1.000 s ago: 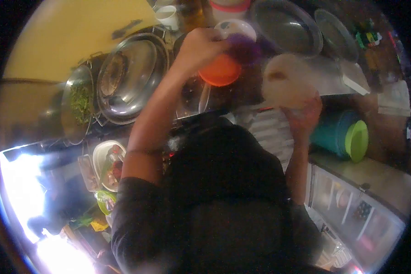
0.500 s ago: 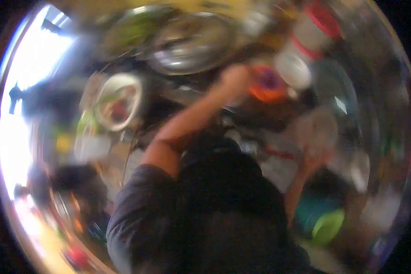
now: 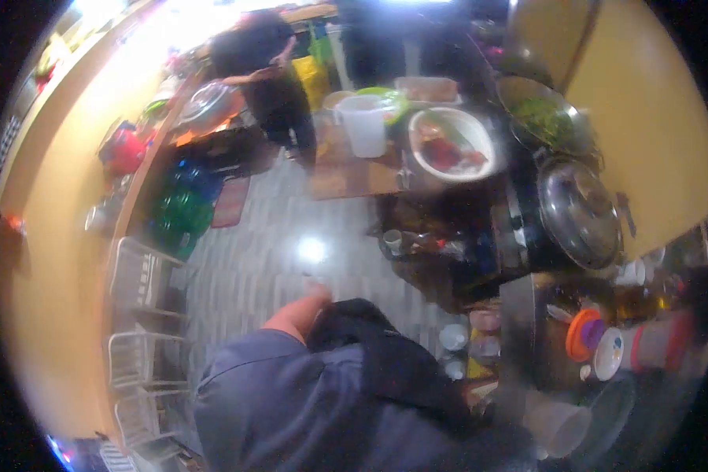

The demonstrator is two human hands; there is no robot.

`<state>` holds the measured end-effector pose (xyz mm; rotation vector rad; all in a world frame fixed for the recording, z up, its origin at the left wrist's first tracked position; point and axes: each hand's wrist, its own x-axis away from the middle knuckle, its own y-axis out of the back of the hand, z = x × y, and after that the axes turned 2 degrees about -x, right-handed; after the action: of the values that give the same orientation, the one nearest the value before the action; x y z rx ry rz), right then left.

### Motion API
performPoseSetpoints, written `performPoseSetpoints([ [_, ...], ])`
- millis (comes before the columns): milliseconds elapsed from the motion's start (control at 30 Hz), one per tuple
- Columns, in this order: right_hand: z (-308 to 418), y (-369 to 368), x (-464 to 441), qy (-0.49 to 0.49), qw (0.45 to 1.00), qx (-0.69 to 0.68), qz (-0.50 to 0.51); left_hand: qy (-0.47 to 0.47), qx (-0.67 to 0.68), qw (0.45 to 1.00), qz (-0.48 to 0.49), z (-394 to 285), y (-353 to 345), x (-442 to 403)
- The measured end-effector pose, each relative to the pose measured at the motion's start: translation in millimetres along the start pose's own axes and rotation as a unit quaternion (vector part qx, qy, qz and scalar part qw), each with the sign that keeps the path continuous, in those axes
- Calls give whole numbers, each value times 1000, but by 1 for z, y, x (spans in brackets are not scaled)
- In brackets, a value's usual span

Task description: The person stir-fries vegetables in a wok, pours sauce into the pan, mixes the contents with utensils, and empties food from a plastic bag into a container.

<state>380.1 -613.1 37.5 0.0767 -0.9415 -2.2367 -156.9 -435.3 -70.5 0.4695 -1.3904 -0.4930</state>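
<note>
My left forearm reaches out past the grey sleeve, and my left hand shows only as a small blurred patch above the floor. Its fingers cannot be made out, and no held thing shows there. My right hand is not visible; that side is dark and smeared. A cloudy see-through container sits low on the right. Above it are an orange lid-like disc with a purple round piece, and a white round lid by a red-banded container.
A white basin of food, a white pitcher, a lidded pan and a pot of greens stand ahead and right. White chairs line the left. Another person stands at the far end of the tiled floor.
My view has swung left from the counter to the floor. My left hand has come away from the orange and purple items. My right hand has left view.
</note>
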Motion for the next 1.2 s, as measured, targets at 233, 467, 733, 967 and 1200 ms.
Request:
performPoseSetpoints([
  [233,29,-101,44,30,975,123,181,136,121,983,2,154,-46,88],
  [467,134,-257,146,154,878,252,377,73,364,928,31,217,-209,117],
  [733,305,-398,248,259,729,330,540,216,392,894,22,329,-270,163],
  [967,330,-514,253,253,758,250,547,173,421,889,-53,387,-210,70],
  [1200,437,-599,271,259,703,326,577,181,591,771,-152,417,-59,45],
])
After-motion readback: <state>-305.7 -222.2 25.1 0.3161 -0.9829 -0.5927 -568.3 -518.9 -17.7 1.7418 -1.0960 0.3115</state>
